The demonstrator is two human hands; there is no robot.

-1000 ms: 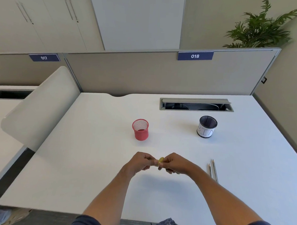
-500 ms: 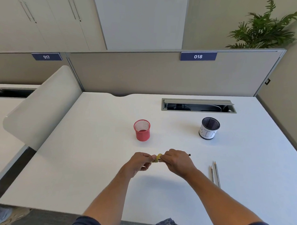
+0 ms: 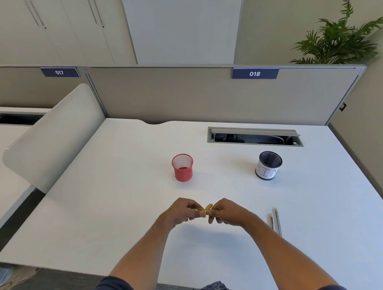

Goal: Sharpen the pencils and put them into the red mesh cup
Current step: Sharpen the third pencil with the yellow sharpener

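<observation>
above the desk (image 3: 121,218), both hands' grips meet knuckle to knuckle, left hand (image 3: 183,212) pinching the yellow sharpener (image 3: 207,208), right hand (image 3: 225,212) curled closed.

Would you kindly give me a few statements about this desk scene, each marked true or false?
1. The red mesh cup holds several pencils. False: no pencil shows in it.
2. Two pencils lie on the desk beside the right forearm. True.
3. Both hands meet at a small yellow sharpener. True: the left hand and right hand pinch around it.
4. The black mesh cup lies tipped over. False: it stands upright.
5. The red mesh cup stands right of the black one. False: it stands to its left.
</observation>
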